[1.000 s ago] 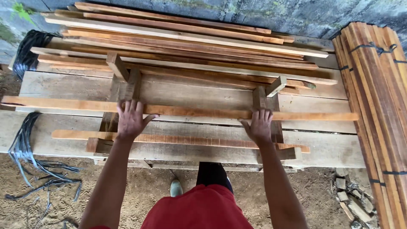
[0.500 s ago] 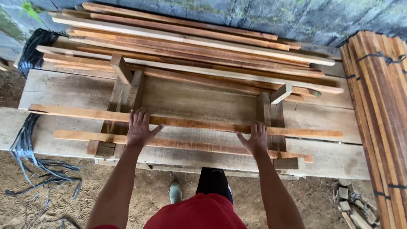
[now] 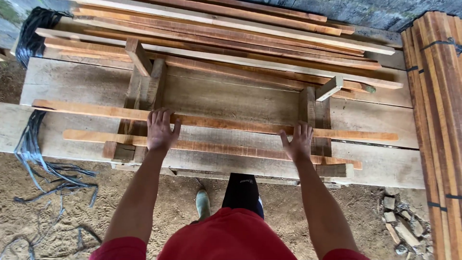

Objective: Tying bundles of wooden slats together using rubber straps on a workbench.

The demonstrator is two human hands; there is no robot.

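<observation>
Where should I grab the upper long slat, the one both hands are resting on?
Grip the upper slat at two spaced spots, where the left hand and right hand lie, coming from the near edge. It is long, thin and flat across two supports, so one end grip would likely tip it.

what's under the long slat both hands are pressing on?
The long slat lies across two upright wooden frames, above the wide plank bench. Left hand and right hand lie flat on it, covering those spots. A second slat lies nearer.
</observation>
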